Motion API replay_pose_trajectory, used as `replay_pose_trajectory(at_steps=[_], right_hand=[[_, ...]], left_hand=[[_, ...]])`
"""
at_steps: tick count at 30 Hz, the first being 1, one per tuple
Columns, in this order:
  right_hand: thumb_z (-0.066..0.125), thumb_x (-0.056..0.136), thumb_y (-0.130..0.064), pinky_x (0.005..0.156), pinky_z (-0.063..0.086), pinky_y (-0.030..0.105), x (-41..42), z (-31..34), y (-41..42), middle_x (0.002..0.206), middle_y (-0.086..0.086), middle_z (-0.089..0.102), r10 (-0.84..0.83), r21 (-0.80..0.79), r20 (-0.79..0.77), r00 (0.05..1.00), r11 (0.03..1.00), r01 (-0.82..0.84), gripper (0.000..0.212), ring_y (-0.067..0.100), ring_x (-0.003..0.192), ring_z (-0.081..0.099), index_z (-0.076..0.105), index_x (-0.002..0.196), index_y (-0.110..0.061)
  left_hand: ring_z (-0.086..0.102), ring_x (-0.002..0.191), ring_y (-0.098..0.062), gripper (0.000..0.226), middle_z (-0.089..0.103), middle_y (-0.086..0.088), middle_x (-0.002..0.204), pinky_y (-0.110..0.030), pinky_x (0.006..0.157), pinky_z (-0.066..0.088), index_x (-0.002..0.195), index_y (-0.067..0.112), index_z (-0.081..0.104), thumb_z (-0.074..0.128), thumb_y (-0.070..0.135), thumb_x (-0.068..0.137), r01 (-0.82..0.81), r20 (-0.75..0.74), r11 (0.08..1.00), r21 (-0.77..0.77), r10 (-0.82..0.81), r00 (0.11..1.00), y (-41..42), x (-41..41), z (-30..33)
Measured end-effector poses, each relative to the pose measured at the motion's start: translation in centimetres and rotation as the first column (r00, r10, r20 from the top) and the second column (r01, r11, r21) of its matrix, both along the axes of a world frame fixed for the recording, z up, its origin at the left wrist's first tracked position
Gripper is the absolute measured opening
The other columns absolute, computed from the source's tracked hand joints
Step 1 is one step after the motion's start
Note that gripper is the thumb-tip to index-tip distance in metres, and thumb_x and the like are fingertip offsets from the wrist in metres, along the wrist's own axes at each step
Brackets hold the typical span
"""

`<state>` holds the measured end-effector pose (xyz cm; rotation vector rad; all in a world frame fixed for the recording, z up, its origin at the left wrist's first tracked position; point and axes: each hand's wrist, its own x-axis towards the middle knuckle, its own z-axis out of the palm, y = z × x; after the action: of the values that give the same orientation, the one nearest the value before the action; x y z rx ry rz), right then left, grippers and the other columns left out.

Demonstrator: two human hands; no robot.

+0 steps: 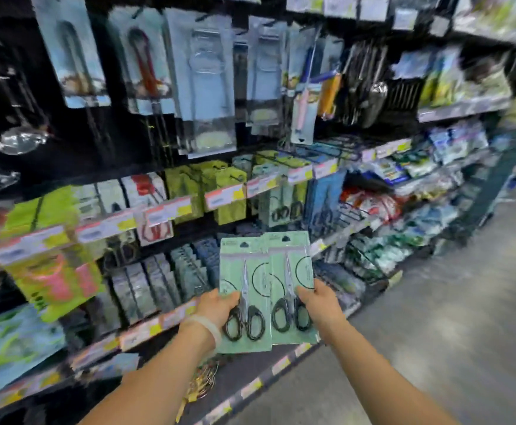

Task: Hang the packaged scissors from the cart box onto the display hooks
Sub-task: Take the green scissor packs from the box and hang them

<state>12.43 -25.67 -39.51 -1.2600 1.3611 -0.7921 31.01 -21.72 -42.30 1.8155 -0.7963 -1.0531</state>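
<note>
I hold two packs of scissors upright in front of the shelving, side by side and slightly overlapping. Each is a pale green card with black-handled scissors and a hang hole at the top. My left hand (220, 305) grips the left pack (244, 271) at its lower left edge. My right hand (319, 303) grips the right pack (293, 265) at its lower right edge. Similar green scissor packs (276, 200) hang on display hooks on the row above and behind. The cart box is out of view.
Store shelving fills the left and centre, with hanging kitchen tools (207, 87) above and rows of packaged goods with price tags (223, 196) below. Wire baskets of goods (370, 262) stick out at the right. Grey aisle floor (434, 332) lies to the right.
</note>
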Motion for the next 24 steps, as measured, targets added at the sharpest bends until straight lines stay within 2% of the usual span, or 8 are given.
replay_pose_trajectory(at_steps=[4, 6, 9, 11, 14, 18, 22, 24], right_hand=[[0.052, 0.092, -0.014, 0.057, 0.037, 0.028, -3.5, 0.5, -7.1, 0.083, 0.006, 0.06, -0.06, 0.033, -0.046, 0.997, 0.998, 0.061, 0.009, 0.016, 0.067, 0.048, 0.06, 0.089, -0.011], [0.051, 0.092, -0.014, 0.06, 0.034, 0.03, -4.7, 0.9, -10.9, 0.085, 0.015, 0.06, -0.078, 0.021, -0.096, 0.992, 0.997, 0.08, 0.011, 0.018, 0.069, 0.044, 0.057, 0.086, -0.006], [0.05, 0.093, -0.013, 0.08, 0.043, 0.036, -6.1, 0.9, -16.4, 0.121, 0.032, 0.053, -0.1, 0.008, -0.111, 0.989, 0.995, 0.102, 0.031, 0.033, 0.095, 0.056, 0.05, 0.117, 0.007], [0.048, 0.095, -0.012, 0.09, 0.044, 0.041, -6.4, 0.7, -18.8, 0.13, 0.032, 0.046, -0.099, 0.025, -0.128, 0.987, 0.994, 0.103, 0.035, 0.043, 0.117, 0.049, 0.045, 0.123, 0.008], [0.049, 0.094, -0.009, 0.074, 0.041, 0.034, -5.9, -0.1, -22.0, 0.111, 0.027, 0.06, -0.053, 0.057, -0.137, 0.989, 0.996, 0.062, 0.03, 0.038, 0.099, 0.058, 0.05, 0.118, 0.008], [0.05, 0.092, -0.008, 0.055, 0.034, 0.028, -3.7, -1.0, -26.2, 0.106, 0.031, 0.062, 0.098, 0.091, -0.139, 0.985, 0.992, -0.086, 0.022, 0.02, 0.074, 0.047, 0.056, 0.109, 0.006], [0.053, 0.092, -0.017, 0.072, 0.045, 0.034, -1.3, -1.0, -30.4, 0.101, 0.016, 0.063, 0.26, 0.002, -0.193, 0.946, 0.964, -0.264, 0.024, 0.027, 0.086, 0.057, 0.056, 0.111, -0.003], [0.051, 0.094, -0.018, 0.078, 0.046, 0.036, -0.7, -0.5, -32.1, 0.116, 0.017, 0.06, 0.352, -0.038, -0.182, 0.918, 0.931, -0.364, 0.026, 0.027, 0.093, 0.057, 0.051, 0.116, -0.005]], left_hand=[[0.048, 0.126, -0.034, 0.051, 0.049, -0.018, 0.135, -0.034, 0.102, 0.041, 0.13, -0.005, 0.046, 0.055, 0.029, 0.093, 0.06, -0.057, 0.998, 0.027, -0.058, 0.997, -8.2, -3.4, -0.6], [0.05, 0.122, -0.03, 0.047, 0.05, -0.009, 0.134, -0.035, 0.105, 0.039, 0.127, 0.004, 0.05, 0.056, 0.034, 0.092, 0.071, -0.098, 0.997, 0.023, -0.069, 0.993, -11.7, -4.6, -0.8], [0.054, 0.107, -0.021, 0.025, 0.056, -0.002, 0.116, -0.027, 0.091, 0.04, 0.107, 0.012, 0.056, 0.057, 0.031, 0.092, 0.072, -0.117, 0.997, 0.017, -0.07, 0.991, -15.8, -5.9, -0.4], [0.053, 0.112, -0.024, 0.034, 0.054, -0.004, 0.119, -0.03, 0.096, 0.04, 0.114, 0.007, 0.054, 0.057, 0.032, 0.092, 0.076, -0.112, 0.996, 0.037, -0.072, 0.991, -17.8, -6.1, -0.6], [0.044, 0.129, -0.029, 0.059, 0.045, -0.008, 0.139, -0.038, 0.108, 0.037, 0.137, 0.002, 0.04, 0.058, 0.035, 0.091, 0.014, -0.136, 0.998, 0.066, -0.005, 0.991, -19.5, -5.9, 0.0], [0.047, 0.126, -0.029, 0.05, 0.047, -0.005, 0.14, -0.042, 0.109, 0.036, 0.128, 0.01, 0.049, 0.059, 0.038, 0.088, -0.102, -0.133, 0.992, 0.079, 0.112, 0.985, -20.8, -4.5, -0.7], [0.046, 0.127, -0.029, 0.048, 0.05, -0.004, 0.132, -0.036, 0.106, 0.037, 0.129, 0.005, 0.048, 0.057, 0.034, 0.092, -0.235, -0.059, 0.968, 0.09, 0.241, 0.969, -21.7, -3.9, -0.2], [0.04, 0.133, -0.029, 0.058, 0.044, -0.008, 0.139, -0.038, 0.109, 0.033, 0.137, 0.003, 0.04, 0.057, 0.033, 0.092, -0.317, -0.054, 0.947, 0.056, 0.32, 0.946, -22.5, -3.7, -0.2]])
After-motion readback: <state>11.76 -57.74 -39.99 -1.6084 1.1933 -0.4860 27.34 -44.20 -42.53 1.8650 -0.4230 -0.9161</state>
